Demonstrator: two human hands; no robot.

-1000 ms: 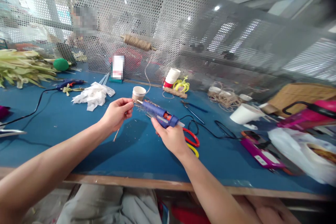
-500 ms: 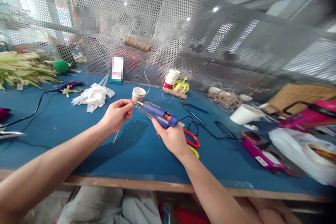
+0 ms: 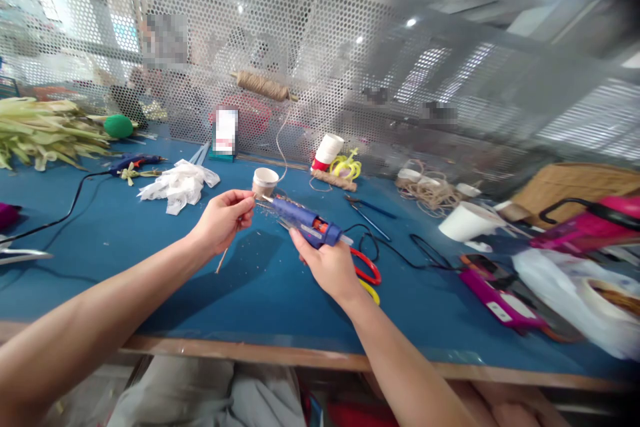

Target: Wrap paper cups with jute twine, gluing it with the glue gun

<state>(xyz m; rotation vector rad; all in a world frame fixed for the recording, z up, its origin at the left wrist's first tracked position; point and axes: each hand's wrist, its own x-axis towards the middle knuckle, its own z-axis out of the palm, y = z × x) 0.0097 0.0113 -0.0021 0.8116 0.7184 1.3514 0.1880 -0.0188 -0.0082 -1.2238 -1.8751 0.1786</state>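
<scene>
My left hand (image 3: 227, 217) is closed in a pinch, with the lower end of a thin tan stick (image 3: 221, 261) showing below it; the fingers hide its upper part. Wrapped round a blue hot glue gun (image 3: 303, 219) is my right hand (image 3: 333, 263). The gun's nozzle points left, close to my left fingertips; whether they touch is hard to tell. Just beyond them a small white cup (image 3: 265, 180) stands with twine round its lower part. Scissors with red and yellow handles (image 3: 369, 270) lie partly hidden under my right hand.
A twine spool (image 3: 263, 85) hangs on the perforated panel. Left are crumpled white plastic (image 3: 180, 183), a second glue gun (image 3: 133, 161) and pale husks (image 3: 45, 130). Pliers (image 3: 373, 210), a black cord, a white roll (image 3: 470, 221) and a magenta power strip (image 3: 500, 300) lie right.
</scene>
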